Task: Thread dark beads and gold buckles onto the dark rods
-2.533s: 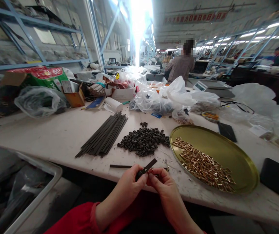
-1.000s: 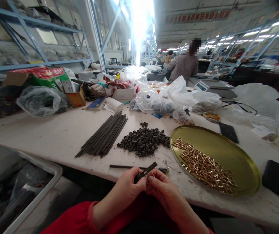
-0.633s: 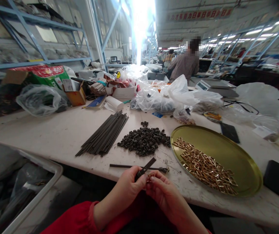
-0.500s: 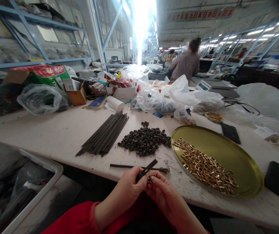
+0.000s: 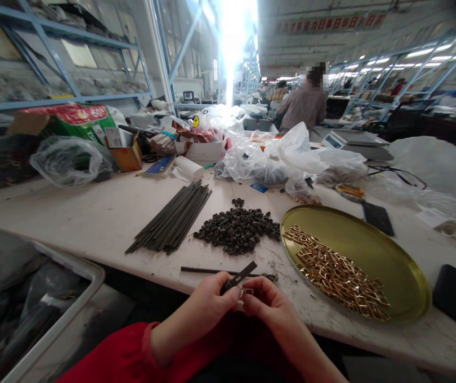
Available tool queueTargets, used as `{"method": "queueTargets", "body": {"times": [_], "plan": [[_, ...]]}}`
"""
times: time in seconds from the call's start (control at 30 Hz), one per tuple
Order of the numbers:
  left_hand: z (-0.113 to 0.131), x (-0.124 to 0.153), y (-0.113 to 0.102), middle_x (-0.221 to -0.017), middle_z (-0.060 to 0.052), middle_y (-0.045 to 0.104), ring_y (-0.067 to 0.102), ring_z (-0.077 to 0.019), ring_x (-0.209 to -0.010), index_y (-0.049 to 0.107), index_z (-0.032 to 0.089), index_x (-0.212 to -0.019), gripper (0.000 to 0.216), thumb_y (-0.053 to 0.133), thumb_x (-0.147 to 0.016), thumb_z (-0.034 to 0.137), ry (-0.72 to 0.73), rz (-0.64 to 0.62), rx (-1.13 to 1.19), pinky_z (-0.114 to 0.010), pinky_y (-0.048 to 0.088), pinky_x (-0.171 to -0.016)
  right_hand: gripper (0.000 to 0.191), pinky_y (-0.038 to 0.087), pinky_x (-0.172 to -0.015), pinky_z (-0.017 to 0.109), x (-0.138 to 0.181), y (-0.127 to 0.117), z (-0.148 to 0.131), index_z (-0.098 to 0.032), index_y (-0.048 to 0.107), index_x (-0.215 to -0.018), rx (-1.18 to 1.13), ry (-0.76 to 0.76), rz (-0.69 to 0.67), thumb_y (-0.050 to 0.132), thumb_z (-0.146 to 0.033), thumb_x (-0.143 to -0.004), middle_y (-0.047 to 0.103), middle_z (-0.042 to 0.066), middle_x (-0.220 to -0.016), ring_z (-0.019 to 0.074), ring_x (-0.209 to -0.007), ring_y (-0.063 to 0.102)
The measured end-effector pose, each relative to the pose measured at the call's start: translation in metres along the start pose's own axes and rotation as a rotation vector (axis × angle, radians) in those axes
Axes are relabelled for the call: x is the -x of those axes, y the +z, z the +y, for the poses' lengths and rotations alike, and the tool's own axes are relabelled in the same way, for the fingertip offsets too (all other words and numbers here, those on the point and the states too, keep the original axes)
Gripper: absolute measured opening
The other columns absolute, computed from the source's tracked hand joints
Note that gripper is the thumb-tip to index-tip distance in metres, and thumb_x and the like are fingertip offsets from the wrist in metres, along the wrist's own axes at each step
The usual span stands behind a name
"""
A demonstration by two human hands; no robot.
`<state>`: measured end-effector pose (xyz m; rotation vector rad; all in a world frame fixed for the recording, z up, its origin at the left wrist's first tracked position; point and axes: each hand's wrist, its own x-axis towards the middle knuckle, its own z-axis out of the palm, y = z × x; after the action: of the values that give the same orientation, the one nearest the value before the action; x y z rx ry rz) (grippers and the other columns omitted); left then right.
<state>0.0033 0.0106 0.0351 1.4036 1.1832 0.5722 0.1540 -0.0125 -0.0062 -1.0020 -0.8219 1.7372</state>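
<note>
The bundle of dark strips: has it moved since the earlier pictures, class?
No. The bundle of dark strips keeps its place left of the heap of dark loops on the table.

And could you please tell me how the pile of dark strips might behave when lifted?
The dark strips lie straight, so they are probably fairly stiff. Each looks thin and narrow, so one alone is likely light. Their ends are uneven and no tie shows, so they would probably slide apart.
</note>
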Motion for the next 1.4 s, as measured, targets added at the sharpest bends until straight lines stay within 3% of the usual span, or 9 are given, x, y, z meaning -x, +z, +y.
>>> {"method": "queueTargets", "body": {"times": [0.17, 0.3, 0.4, 0.6, 0.67, 0.87, 1.0, 1.13, 1.4], "plan": [[0.004, -0.001, 0.000, -0.059, 0.004, 0.050, 0.044, -0.0107, -0.057, 0.051, 0.015, -0.065, 0.020, 0.049, -0.076, 0.032, -0.021, -0.022, 0.033, -0.021, 0.034, -0.054, 0.024, 0.041, -0.062, 0.026, -0.002, -0.004, -0.010, -0.018, 0.059, -0.069, 0.145, -0.010, -0.047, 0.075, -0.035, -0.063, 0.066, -0.001, -0.066, 0.0139, -0.063, 0.058], [0.003, -0.002, 0.004, -0.068, 0.002, 0.055, 0.048, -0.0114, -0.063, 0.055, 0.013, -0.074, 0.018, 0.055, -0.073, 0.031, -0.051, 0.001, 0.179, -0.021, 0.037, -0.058, 0.028, 0.038, -0.055, 0.023, -0.002, 0.000, -0.006, -0.018, 0.058, -0.065, 0.143, -0.017, 0.051, 0.076, -0.039, -0.062, 0.063, -0.003, -0.057, 0.0111, -0.055, 0.053], [0.001, -0.002, 0.004, -0.065, 0.002, 0.054, 0.048, -0.0114, -0.062, 0.053, 0.014, -0.070, 0.018, 0.055, -0.072, 0.031, -0.061, -0.001, 0.167, -0.022, 0.037, -0.058, 0.029, 0.037, -0.053, 0.023, -0.003, -0.001, 0.002, -0.018, 0.058, -0.066, 0.138, -0.003, 0.080, 0.074, -0.042, -0.063, 0.062, -0.002, -0.056, 0.0111, -0.053, 0.052], [-0.001, -0.006, -0.001, -0.061, 0.002, 0.052, 0.047, -0.0122, -0.061, 0.052, 0.014, -0.068, 0.021, 0.052, -0.075, 0.034, -0.047, -0.082, 0.026, -0.022, 0.036, -0.057, 0.020, 0.045, -0.065, 0.028, -0.005, -0.006, 0.002, -0.020, 0.060, -0.084, 0.309, -0.141, -0.075, 0.068, -0.034, -0.071, 0.066, 0.000, -0.072, 0.0166, -0.068, 0.060], [0.000, -0.006, -0.003, -0.063, 0.003, 0.052, 0.047, -0.0120, -0.062, 0.052, 0.014, -0.071, 0.023, 0.050, -0.077, 0.037, -0.013, -0.106, 0.043, -0.022, 0.036, -0.059, 0.020, 0.046, -0.064, 0.028, -0.005, -0.006, -0.002, -0.021, 0.061, -0.087, 0.316, -0.173, -0.060, 0.067, -0.032, -0.072, 0.065, -0.001, -0.072, 0.0162, -0.067, 0.059], [-0.009, 0.003, -0.014, -0.063, 0.003, 0.051, 0.045, -0.0120, -0.062, 0.056, 0.015, -0.078, 0.027, 0.040, -0.085, 0.036, 0.051, -0.018, -0.145, -0.021, 0.036, -0.060, 0.028, 0.046, -0.055, 0.021, -0.003, -0.001, -0.006, -0.020, 0.062, -0.085, -0.053, -0.125, 0.253, 0.075, -0.033, -0.064, 0.059, -0.005, -0.060, 0.0086, -0.053, 0.054], [-0.013, 0.012, -0.010, -0.073, 0.000, 0.058, 0.050, -0.0143, -0.069, 0.061, 0.016, -0.084, 0.026, 0.039, -0.086, 0.031, 0.096, -0.016, -0.308, -0.022, 0.037, -0.064, 0.032, 0.048, -0.053, 0.017, 0.002, 0.009, -0.004, -0.020, 0.061, -0.086, -0.354, 0.012, 0.217, 0.079, -0.026, -0.060, 0.059, -0.006, -0.063, 0.0061, -0.055, 0.056], [-0.007, 0.014, 0.000, -0.080, -0.002, 0.062, 0.053, -0.0157, -0.074, 0.062, 0.017, -0.084, 0.026, 0.039, -0.087, 0.029, 0.176, 0.013, -0.367, -0.023, 0.038, -0.068, 0.030, 0.048, -0.052, 0.015, 0.008, 0.019, 0.003, -0.020, 0.060, -0.085, -0.463, 0.102, 0.161, 0.079, -0.023, -0.061, 0.062, -0.005, -0.065, 0.0054, -0.055, 0.058], [0.000, 0.016, 0.003, -0.069, -0.001, 0.060, 0.052, -0.0145, -0.065, 0.057, 0.016, -0.072, 0.022, 0.042, -0.085, 0.025, 0.115, -0.015, -0.371, -0.023, 0.037, -0.059, 0.020, 0.047, -0.056, 0.017, 0.012, 0.023, 0.007, -0.021, 0.060, -0.077, -0.474, -0.034, 0.221, 0.075, -0.024, -0.065, 0.060, -0.005, -0.066, 0.0073, -0.058, 0.055]]}}
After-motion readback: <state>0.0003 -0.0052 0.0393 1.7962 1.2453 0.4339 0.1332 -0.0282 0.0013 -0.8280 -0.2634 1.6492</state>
